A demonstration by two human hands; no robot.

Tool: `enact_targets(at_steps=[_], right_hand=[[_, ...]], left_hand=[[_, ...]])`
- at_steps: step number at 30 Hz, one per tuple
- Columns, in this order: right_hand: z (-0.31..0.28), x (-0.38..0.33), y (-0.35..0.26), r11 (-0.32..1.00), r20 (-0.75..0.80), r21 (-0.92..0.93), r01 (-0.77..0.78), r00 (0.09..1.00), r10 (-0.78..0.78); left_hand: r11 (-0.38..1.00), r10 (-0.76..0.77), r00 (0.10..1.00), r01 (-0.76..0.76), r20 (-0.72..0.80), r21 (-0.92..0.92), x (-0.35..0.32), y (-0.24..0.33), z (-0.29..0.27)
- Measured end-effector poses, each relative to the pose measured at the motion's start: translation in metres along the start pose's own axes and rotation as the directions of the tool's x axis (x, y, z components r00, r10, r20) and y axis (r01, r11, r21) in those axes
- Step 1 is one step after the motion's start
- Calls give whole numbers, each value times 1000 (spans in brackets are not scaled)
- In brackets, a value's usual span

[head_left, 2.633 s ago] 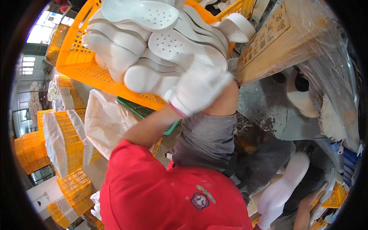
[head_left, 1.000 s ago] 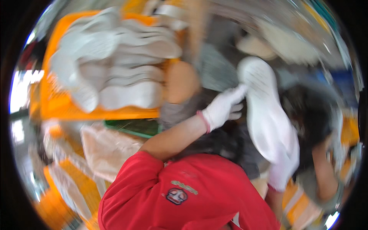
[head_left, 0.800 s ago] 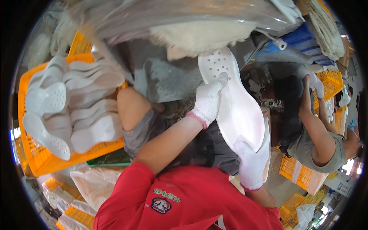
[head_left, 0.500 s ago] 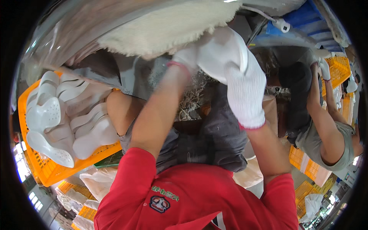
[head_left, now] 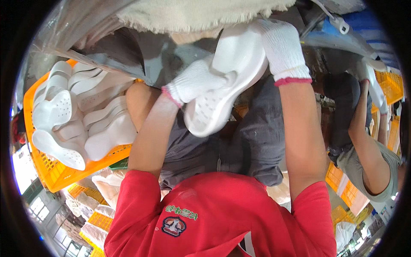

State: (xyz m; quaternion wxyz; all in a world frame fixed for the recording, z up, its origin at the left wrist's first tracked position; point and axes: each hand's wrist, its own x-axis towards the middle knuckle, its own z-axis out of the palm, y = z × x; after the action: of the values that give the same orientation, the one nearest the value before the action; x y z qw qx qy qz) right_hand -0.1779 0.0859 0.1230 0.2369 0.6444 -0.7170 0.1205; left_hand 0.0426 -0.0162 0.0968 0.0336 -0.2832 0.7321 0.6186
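Observation:
A white foot-shaped insole (head_left: 242,53), curved, with small holes in its near end, is held slantwise over my knees. My left hand (head_left: 199,81), in a white knitted glove, is closed on its left edge with the thumb across the upper face. My right hand (head_left: 280,47), gloved alike, grips the far right edge; its fingertips are mostly hidden behind the piece. Just beyond the insole's far end hangs the fuzzy cream buffing wheel (head_left: 205,15). Whether the two touch I cannot tell.
At left stands an orange crate (head_left: 51,182) piled with similar white insoles (head_left: 109,113). A grey metal guard (head_left: 94,58) curves beside the wheel. A white cable (head_left: 340,23) hangs upper right. On the right another person (head_left: 366,156) works with gloved hands near an orange crate (head_left: 389,88).
The insole has turned, and its holed end now points down toward me. My right hand has moved up to its far end; my left hand has come lower, onto its left edge.

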Motion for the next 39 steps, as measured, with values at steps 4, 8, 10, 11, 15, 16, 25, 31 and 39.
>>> enact_targets(at_steps=[4,8,10,11,15,16,25,31,39], right_hand=[[-67,-17,-28,592,366,591,-547,837,407],[-133,-65,-64,151,553,612,-776,557,619],[-135,-80,-69,205,381,640,-741,537,752],[-126,-83,-70,270,318,621,-736,551,772],[-84,-69,-58,573,21,443,-689,648,762],[-73,-61,-54,438,104,520,-733,564,819],[-1,-36,3,975,-103,-11,-222,970,220],[-26,2,-10,863,132,301,-406,914,384],[-126,-49,-50,999,387,12,46,921,-47]], left_hand=[[705,47,988,-135,-145,-696,16,7,71],[461,-82,922,-302,-379,-834,49,28,115],[582,-110,892,-300,-439,-756,67,38,120],[742,-123,859,-253,-497,-621,75,40,120],[977,212,770,-152,-601,148,111,34,95],[916,296,781,-69,-550,395,119,28,84],[787,-209,883,407,-420,463,54,-15,-17],[963,-167,984,150,-57,-225,9,13,38],[666,-2,996,-62,-85,-744,69,-4,53]])
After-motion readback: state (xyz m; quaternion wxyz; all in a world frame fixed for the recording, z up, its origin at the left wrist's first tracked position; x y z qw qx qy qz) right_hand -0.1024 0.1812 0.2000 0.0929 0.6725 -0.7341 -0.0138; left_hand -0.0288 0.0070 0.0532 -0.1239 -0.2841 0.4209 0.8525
